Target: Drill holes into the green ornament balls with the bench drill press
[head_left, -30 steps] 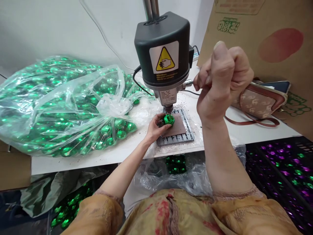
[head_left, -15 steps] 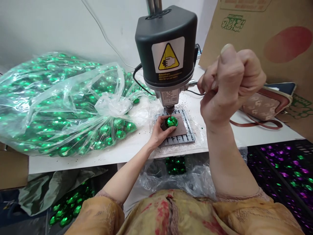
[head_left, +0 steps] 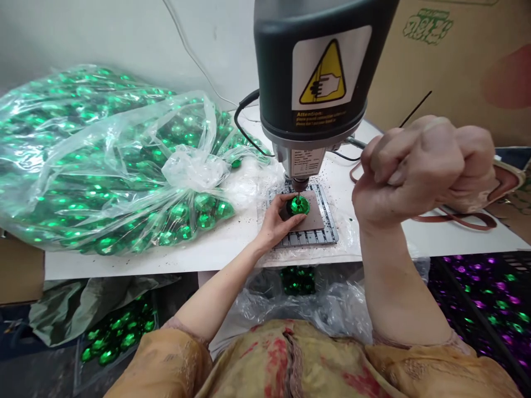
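Note:
My left hand [head_left: 276, 222] pinches a shiny green faceted ball [head_left: 300, 207] between thumb and fingers. The ball rests on a brown board [head_left: 316, 211] laid over the slotted metal base [head_left: 328, 239] of a drill press [head_left: 274, 77]. Directly above it is the chuck [head_left: 301, 184], whose thin bit comes down to the ball's top. To the right, my right hand [head_left: 418, 168] is closed in a fist around the end of the press's lever [head_left: 355, 142]; the fingers hide the grip.
A large clear bag [head_left: 95, 160] of green balls fills the table's left side. Behind the right hand are a cardboard box [head_left: 448, 66] and a purse with a brown strap [head_left: 477, 222]. Below the table edge sit green balls [head_left: 118, 334] and a dark crate [head_left: 489, 298] of purple and green ones.
The view has shifted and the press head looks larger. My right fist has turned and sits lower and farther right, still at the lever. My left hand keeps its hold on the ball.

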Demonstrator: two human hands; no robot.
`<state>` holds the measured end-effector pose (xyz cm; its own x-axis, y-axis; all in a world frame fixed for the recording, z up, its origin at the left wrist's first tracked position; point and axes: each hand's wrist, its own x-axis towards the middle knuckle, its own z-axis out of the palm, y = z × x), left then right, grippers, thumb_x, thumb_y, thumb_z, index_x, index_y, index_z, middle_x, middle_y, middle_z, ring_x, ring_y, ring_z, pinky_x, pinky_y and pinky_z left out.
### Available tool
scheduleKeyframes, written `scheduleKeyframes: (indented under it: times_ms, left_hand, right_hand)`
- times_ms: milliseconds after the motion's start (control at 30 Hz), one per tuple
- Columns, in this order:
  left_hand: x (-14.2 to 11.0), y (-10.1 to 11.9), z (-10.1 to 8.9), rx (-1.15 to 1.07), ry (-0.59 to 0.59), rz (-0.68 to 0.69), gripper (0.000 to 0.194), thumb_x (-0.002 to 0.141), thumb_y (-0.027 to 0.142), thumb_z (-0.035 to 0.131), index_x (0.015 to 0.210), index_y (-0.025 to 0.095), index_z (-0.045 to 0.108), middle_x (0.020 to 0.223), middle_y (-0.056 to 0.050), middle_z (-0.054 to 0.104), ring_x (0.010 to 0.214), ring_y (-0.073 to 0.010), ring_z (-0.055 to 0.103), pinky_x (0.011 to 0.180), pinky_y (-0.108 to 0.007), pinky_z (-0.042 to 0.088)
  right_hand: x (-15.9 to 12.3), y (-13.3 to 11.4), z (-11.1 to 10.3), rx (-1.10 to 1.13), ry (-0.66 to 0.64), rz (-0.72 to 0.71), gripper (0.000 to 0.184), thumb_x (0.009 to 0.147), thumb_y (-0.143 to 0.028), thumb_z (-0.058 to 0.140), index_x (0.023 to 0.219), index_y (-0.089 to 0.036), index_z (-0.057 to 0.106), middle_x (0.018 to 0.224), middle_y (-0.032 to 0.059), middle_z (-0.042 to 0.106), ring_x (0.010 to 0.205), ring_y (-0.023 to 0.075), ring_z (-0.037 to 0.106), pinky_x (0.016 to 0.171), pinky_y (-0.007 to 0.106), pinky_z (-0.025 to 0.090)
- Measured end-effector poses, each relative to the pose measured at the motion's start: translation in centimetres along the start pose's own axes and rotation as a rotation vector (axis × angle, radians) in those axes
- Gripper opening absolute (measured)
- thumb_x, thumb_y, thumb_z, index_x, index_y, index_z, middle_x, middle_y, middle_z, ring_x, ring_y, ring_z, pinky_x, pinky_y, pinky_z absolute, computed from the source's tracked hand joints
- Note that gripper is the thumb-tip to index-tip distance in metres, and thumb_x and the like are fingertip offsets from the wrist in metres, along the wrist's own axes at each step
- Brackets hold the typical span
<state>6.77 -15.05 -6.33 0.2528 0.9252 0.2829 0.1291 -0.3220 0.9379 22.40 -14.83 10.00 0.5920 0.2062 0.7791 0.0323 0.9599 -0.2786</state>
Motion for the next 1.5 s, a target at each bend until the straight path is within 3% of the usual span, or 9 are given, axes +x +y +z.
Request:
scheduleKeyframes:
  times_ms: [267, 700, 867, 1033, 1133, 1233, 1300, 1400, 1500]
  left_hand:
    - [-0.1, -0.1, 0.1, -0.021, -0.009, 0.007, 0.059, 0.084, 0.055, 0.083, 0.128, 0.023, 0.062, 0.129, -0.011, 0.069, 0.12, -0.0274, 0.067, 0.107, -0.043, 0.052]
    - [-0.2, 0.1, 0.1, -0.04, -0.014, 0.003, 0.057, 0.085, 0.053, 0.083, 0.128, 0.022, 0.06, 0.13, -0.012, 0.069, 0.121, -0.0274, 0.067, 0.106, -0.042, 0.053]
    - [0.1, 0.3, 0.2, -0.016, 0.009, 0.013, 0.055, 0.084, 0.05, 0.084, 0.126, 0.022, 0.061, 0.123, -0.01, 0.072, 0.114, -0.0255, 0.069, 0.1, -0.04, 0.055]
    - [-2.1, 2.5, 0.5, 0.216, 0.215, 0.125, 0.042, 0.084, 0.044, 0.084, 0.112, 0.022, 0.061, 0.105, -0.006, 0.07, 0.097, -0.0206, 0.07, 0.085, -0.034, 0.056]
    - [-6.1, 3.9, 0.8, 0.348, 0.006, 0.376, 0.041, 0.086, 0.045, 0.08, 0.112, 0.022, 0.059, 0.099, -0.006, 0.069, 0.089, -0.0198, 0.068, 0.075, -0.032, 0.054]
    - [-10.2, 4.2, 0.9, 0.566, -0.351, 0.614, 0.035, 0.091, 0.049, 0.074, 0.112, 0.024, 0.063, 0.102, -0.009, 0.072, 0.084, -0.0226, 0.066, 0.071, -0.036, 0.053]
    - [-11.2, 3.8, 0.4, 0.655, -0.446, 0.705, 0.036, 0.093, 0.056, 0.071, 0.114, 0.027, 0.065, 0.111, -0.012, 0.073, 0.09, -0.0258, 0.067, 0.075, -0.04, 0.054]
    - [-8.3, 2.8, -2.0, 0.626, -0.275, 0.693, 0.032, 0.099, 0.05, 0.064, 0.121, 0.028, 0.064, 0.116, -0.01, 0.073, 0.104, -0.0274, 0.068, 0.087, -0.042, 0.056]
    - [-0.8, 1.7, -5.8, 0.692, 0.049, 0.347, 0.019, 0.101, 0.024, 0.053, 0.116, 0.024, 0.065, 0.108, -0.011, 0.07, 0.108, -0.0295, 0.065, 0.099, -0.047, 0.052]
  right_hand:
    - [-0.7, 0.7, -0.7, 0.037, -0.033, -0.101, 0.067, 0.089, -0.03, 0.067, 0.064, -0.016, 0.007, 0.047, -0.0081, 0.014, 0.038, -0.0041, 0.019, 0.041, 0.012, 0.03]
    - [-2.0, 1.6, -2.1, -0.018, -0.111, -0.266, 0.051, 0.089, -0.021, 0.057, 0.064, -0.017, 0.013, 0.045, -0.0075, 0.016, 0.037, 0.0008, 0.019, 0.039, 0.018, 0.03]
    - [-0.3, 0.2, -0.2, -0.073, -0.033, -0.064, 0.052, 0.094, -0.026, 0.059, 0.057, -0.017, 0.023, 0.047, -0.0073, 0.022, 0.04, 0.0, 0.024, 0.041, 0.019, 0.024]
    - [3.2, -1.4, 2.1, -0.192, -0.08, 0.164, 0.043, 0.094, -0.022, 0.06, 0.064, -0.024, 0.029, 0.053, -0.0074, 0.029, 0.042, 0.0034, 0.034, 0.047, 0.025, 0.024]
    - [3.8, -1.7, 2.4, -0.227, -0.072, 0.22, 0.047, 0.092, -0.039, 0.066, 0.065, -0.026, 0.03, 0.055, -0.0071, 0.027, 0.045, 0.0031, 0.033, 0.049, 0.027, 0.023]
    - [3.5, -1.6, 2.2, -0.204, -0.074, 0.221, 0.04, 0.095, -0.023, 0.058, 0.066, -0.024, 0.031, 0.056, -0.0067, 0.029, 0.046, 0.0021, 0.035, 0.05, 0.026, 0.025]
    - [3.3, -1.4, 2.1, -0.168, -0.082, 0.209, 0.037, 0.095, -0.016, 0.055, 0.067, -0.024, 0.031, 0.056, -0.0067, 0.029, 0.045, 0.0026, 0.034, 0.048, 0.026, 0.025]
    - [3.1, -1.1, 2.0, -0.143, -0.071, 0.18, 0.037, 0.095, -0.019, 0.056, 0.067, -0.024, 0.033, 0.055, -0.0068, 0.028, 0.045, 0.0039, 0.032, 0.047, 0.027, 0.027]
    - [3.1, -1.1, 2.0, -0.154, -0.056, 0.171, 0.037, 0.095, -0.02, 0.056, 0.066, -0.023, 0.033, 0.052, -0.0068, 0.031, 0.045, 0.0042, 0.033, 0.049, 0.028, 0.027]
